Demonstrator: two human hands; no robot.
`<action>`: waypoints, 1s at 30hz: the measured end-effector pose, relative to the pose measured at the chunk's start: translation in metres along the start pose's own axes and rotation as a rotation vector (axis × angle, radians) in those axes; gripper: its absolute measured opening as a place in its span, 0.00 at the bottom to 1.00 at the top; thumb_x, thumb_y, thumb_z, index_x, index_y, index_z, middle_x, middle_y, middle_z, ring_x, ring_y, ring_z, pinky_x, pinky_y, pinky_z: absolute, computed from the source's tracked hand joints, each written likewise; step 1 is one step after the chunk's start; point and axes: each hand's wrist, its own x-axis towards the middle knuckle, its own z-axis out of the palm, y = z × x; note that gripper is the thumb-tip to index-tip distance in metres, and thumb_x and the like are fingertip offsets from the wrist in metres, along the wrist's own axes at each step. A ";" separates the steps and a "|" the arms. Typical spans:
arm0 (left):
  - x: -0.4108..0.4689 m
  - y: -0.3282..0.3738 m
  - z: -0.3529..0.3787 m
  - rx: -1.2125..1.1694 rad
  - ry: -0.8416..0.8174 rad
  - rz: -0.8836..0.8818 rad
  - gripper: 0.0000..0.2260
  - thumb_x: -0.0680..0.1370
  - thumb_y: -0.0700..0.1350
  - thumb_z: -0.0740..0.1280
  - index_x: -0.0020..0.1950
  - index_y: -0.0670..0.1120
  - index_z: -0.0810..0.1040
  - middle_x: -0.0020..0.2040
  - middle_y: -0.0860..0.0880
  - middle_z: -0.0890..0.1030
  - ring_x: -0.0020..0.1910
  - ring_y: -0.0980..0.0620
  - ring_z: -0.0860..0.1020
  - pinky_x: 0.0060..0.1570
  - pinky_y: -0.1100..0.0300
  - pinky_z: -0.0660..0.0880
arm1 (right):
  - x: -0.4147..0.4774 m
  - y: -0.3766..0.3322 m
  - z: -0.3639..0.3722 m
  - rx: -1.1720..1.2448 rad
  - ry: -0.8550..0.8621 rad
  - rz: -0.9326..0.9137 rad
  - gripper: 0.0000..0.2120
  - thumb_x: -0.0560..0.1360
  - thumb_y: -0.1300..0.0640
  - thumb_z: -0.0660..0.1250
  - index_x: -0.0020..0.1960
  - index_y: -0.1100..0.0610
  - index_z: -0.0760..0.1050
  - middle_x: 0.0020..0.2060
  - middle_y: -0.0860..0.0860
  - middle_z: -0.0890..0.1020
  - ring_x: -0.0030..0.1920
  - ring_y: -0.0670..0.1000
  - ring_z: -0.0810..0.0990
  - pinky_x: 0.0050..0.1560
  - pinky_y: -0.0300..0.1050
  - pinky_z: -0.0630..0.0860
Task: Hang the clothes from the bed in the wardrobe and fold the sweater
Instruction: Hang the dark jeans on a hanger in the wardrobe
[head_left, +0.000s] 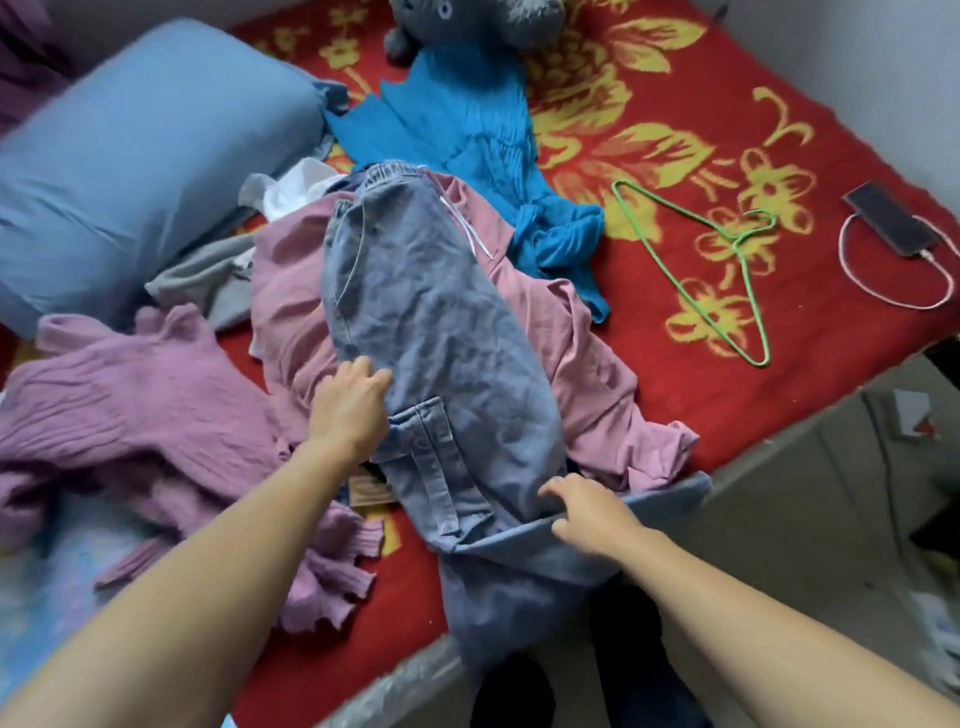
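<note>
Light-blue jeans (431, 322) lie folded lengthwise on top of a pink shirt (587, 364) in the middle of the bed. My left hand (350, 410) rests flat on the jeans' left edge, fingers together. My right hand (587, 512) grips the fold of the jeans near the bed's front edge, where one leg hangs down. A ribbed purple sweater (130, 431) lies crumpled at the left. A bright blue pleated garment (467, 130) lies behind the pile. A green wire hanger (727, 270) lies on the cover to the right.
The bed has a red cover with yellow flowers (675, 130). A blue pillow (135, 150) is at the back left, a grey plush toy (467, 21) at the back. A phone on a charging cable (891, 218) lies at the right edge. White and grey clothes (218, 280) sit by the pillow.
</note>
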 end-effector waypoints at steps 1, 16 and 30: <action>-0.010 0.018 0.009 -0.011 -0.018 0.051 0.12 0.73 0.39 0.63 0.55 0.46 0.77 0.52 0.43 0.74 0.52 0.40 0.73 0.47 0.49 0.71 | -0.003 0.018 -0.002 -0.074 -0.010 0.042 0.24 0.73 0.58 0.64 0.69 0.49 0.69 0.66 0.52 0.72 0.66 0.56 0.70 0.63 0.49 0.71; -0.166 0.123 0.144 -0.006 -0.183 0.171 0.16 0.66 0.37 0.70 0.52 0.47 0.78 0.43 0.46 0.81 0.44 0.42 0.79 0.44 0.53 0.72 | -0.024 0.107 0.089 -0.424 -0.018 -0.014 0.11 0.74 0.53 0.64 0.57 0.50 0.73 0.55 0.53 0.81 0.56 0.58 0.79 0.51 0.48 0.71; -0.250 0.111 0.125 0.203 -0.391 -0.135 0.09 0.76 0.42 0.61 0.54 0.49 0.77 0.55 0.48 0.73 0.57 0.44 0.70 0.49 0.53 0.67 | -0.110 0.086 0.161 -0.106 -0.165 -0.263 0.18 0.76 0.57 0.61 0.66 0.50 0.71 0.59 0.52 0.78 0.58 0.57 0.77 0.55 0.49 0.73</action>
